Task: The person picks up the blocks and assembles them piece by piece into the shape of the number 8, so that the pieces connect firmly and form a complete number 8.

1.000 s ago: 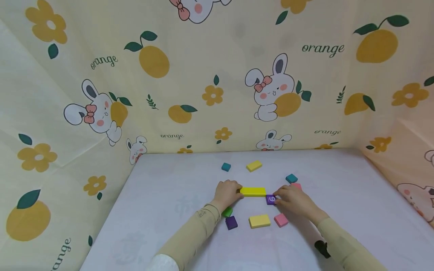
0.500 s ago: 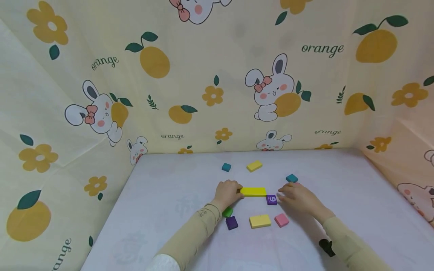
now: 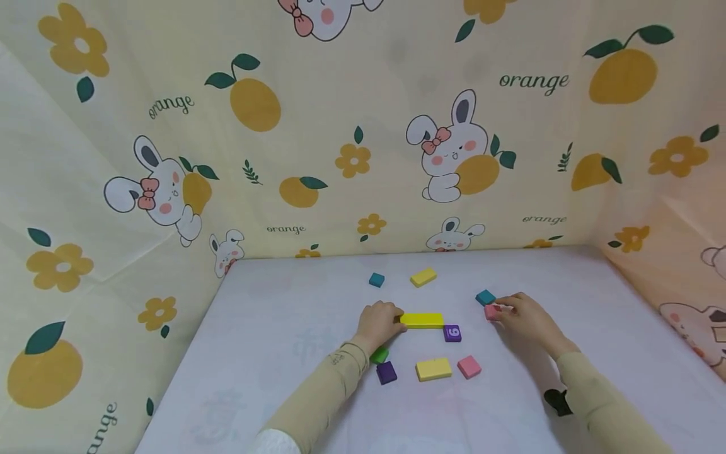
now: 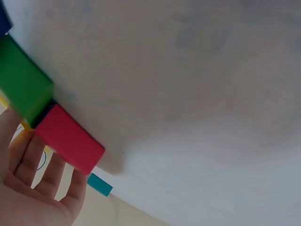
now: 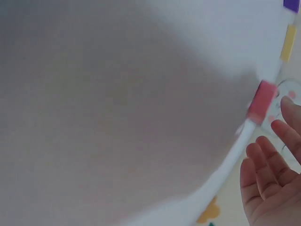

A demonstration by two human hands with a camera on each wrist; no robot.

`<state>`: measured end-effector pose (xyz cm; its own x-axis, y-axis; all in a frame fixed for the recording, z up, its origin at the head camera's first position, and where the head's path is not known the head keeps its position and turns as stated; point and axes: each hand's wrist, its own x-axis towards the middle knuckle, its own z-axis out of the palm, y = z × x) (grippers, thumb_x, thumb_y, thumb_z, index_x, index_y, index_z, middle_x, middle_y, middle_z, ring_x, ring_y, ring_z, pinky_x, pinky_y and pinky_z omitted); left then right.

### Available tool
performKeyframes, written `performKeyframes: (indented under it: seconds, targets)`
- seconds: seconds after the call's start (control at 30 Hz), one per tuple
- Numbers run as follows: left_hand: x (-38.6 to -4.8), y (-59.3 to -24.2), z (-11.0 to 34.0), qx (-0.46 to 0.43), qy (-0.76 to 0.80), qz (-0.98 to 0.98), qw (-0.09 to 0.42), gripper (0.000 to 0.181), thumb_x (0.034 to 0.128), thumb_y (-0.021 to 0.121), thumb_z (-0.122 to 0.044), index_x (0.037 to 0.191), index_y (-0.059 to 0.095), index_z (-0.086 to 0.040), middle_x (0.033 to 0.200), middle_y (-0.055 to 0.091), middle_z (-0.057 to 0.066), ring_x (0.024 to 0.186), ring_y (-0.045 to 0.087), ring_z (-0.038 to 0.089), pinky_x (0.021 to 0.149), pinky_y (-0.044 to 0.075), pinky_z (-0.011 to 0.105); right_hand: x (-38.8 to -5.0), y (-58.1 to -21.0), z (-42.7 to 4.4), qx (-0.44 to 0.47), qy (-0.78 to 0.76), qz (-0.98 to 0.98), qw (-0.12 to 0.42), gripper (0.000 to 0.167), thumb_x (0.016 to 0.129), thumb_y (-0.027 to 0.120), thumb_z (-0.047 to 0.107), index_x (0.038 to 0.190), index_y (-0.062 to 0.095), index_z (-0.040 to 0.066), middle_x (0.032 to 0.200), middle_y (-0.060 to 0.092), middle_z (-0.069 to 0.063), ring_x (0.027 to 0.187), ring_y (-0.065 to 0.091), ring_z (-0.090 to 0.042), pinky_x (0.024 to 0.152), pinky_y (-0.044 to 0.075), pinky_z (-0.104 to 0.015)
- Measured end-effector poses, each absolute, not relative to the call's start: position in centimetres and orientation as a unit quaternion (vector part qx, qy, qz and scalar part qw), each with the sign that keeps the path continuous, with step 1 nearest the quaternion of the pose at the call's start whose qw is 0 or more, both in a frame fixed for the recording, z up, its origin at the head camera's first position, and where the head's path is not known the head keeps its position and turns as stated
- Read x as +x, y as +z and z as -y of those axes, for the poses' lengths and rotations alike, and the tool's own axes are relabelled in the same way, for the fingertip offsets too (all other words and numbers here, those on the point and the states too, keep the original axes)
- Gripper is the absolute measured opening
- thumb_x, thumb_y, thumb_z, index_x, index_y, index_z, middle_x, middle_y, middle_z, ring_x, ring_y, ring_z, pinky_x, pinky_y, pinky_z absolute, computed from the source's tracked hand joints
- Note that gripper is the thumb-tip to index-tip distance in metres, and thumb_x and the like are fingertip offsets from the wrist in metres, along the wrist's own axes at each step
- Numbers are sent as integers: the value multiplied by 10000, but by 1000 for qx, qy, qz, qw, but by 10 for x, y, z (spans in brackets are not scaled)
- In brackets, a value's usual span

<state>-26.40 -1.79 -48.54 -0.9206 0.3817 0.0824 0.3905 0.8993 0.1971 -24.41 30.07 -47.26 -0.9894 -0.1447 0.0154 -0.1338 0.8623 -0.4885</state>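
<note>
My left hand (image 3: 379, 326) pinches the left end of a long bright yellow block (image 3: 422, 321) lying flat. In the left wrist view, the left fingers lie behind a red block (image 4: 70, 139) and a green block (image 4: 23, 80); contact with these is unclear. A purple block marked like a 9 or 6 (image 3: 452, 333) touches the yellow block's right end. My right hand (image 3: 530, 321) has its fingertips at a small pink block (image 3: 491, 312), just in front of a teal block (image 3: 485, 297). The right fingers (image 5: 270, 165) look loosely extended, with nothing visible between them.
A teal block (image 3: 377, 280) and a pale yellow block (image 3: 423, 277) lie at the back. Nearer are a dark purple block (image 3: 386, 372), a pale yellow block (image 3: 433, 369) and a pink block (image 3: 469, 367). Printed cloth (image 3: 340, 94) surrounds the white table (image 3: 272, 315).
My right hand has left the numbered purple block and moved right to the small pink block beside the teal one. My left hand has stayed on the long yellow block.
</note>
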Motion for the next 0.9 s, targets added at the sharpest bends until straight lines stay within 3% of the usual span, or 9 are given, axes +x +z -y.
performKeyframes:
  seconds: [0.17, 0.5, 0.9]
  targets:
    - [-264, -487, 18, -198, -106, 974, 17, 347, 806, 694, -392, 1098, 698, -204, 976, 714, -43, 832, 599, 112, 713, 477, 261, -245, -480, -314, -69, -260, -963, 29, 415, 879, 620, 226, 1197, 572, -37, 994, 585, -198, 867, 570, -271, 716, 486, -405]
    - [-263, -489, 17, -202, -112, 973, 15, 342, 806, 697, -386, 1095, 699, -202, 967, 712, -46, 810, 582, 97, 673, 450, 222, -247, -483, -320, -59, -264, -961, 62, 358, 899, 589, 218, 1183, 592, -1, 1008, 576, -198, 859, 542, -271, 717, 480, -386]
    - [-266, -490, 20, -199, -124, 972, 16, 340, 805, 699, -384, 1092, 701, -202, 953, 709, -50, 774, 553, 90, 648, 424, 212, -249, -479, -310, -74, -247, -965, 48, 357, 896, 602, 248, 1164, 614, 14, 995, 586, -185, 872, 563, -281, 747, 494, -456]
